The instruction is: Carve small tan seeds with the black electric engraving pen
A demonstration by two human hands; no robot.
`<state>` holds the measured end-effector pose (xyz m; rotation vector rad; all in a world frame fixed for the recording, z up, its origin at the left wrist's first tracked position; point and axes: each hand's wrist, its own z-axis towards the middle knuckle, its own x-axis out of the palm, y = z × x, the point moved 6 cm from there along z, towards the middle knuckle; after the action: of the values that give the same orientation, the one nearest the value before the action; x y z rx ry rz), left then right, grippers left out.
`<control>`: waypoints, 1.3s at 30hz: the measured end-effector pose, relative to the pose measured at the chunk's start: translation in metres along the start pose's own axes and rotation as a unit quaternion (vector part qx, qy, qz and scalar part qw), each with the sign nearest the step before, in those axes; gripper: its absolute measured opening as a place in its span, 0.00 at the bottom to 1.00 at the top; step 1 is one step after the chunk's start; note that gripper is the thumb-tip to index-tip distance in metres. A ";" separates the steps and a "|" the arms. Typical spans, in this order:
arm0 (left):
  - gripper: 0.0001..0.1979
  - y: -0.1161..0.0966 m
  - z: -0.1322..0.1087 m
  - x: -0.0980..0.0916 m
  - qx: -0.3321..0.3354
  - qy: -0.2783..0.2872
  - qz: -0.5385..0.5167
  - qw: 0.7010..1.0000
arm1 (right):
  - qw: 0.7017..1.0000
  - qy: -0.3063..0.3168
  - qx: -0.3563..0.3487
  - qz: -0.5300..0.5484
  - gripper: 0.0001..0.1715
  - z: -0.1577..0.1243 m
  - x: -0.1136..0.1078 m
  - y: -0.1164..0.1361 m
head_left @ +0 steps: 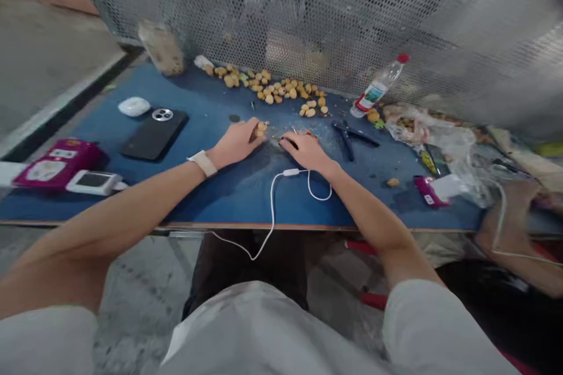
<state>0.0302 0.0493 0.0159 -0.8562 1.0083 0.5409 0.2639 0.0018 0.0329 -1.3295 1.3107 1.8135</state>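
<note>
My left hand (240,142), with a pale band (203,163) on its wrist, pinches a small round tan nut-like piece (261,128) above the blue table (237,199). Just to the right, my right hand (308,151) is closed with curled fingers. Something dark shows under its fingertips, too small to name. Pale crumbs lie around both hands. A white cable (272,202) with a small inline piece (291,173) loops by my right wrist and hangs over the front edge. Behind the hands lies a long heap of similar tan pieces (275,89).
Dark-handled pliers (347,139) lie right of my right hand, below a tilted bottle (376,91). A phone (155,136), white case (134,106) and magenta packet (61,163) are at left. Plastic bags (457,140) and another person's arm (512,228) are at right. Perforated metal (352,17) stands behind.
</note>
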 end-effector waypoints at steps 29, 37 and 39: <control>0.08 0.000 0.000 0.000 0.011 -0.019 0.002 1.000 | 0.999 -0.015 -0.021 0.034 0.35 -0.001 -0.002 0.000; 0.09 0.000 0.000 -0.002 0.007 -0.017 -0.011 1.000 | 0.999 -0.012 -0.016 0.033 0.36 -0.001 -0.001 0.002; 0.09 -0.001 0.000 -0.003 0.007 -0.016 -0.012 1.000 | 0.999 -0.012 -0.012 0.032 0.35 -0.001 -0.001 0.003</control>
<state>0.0294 0.0489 0.0184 -0.8444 0.9711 0.5258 0.2626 -0.0001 0.0352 -1.2869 1.3362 1.8869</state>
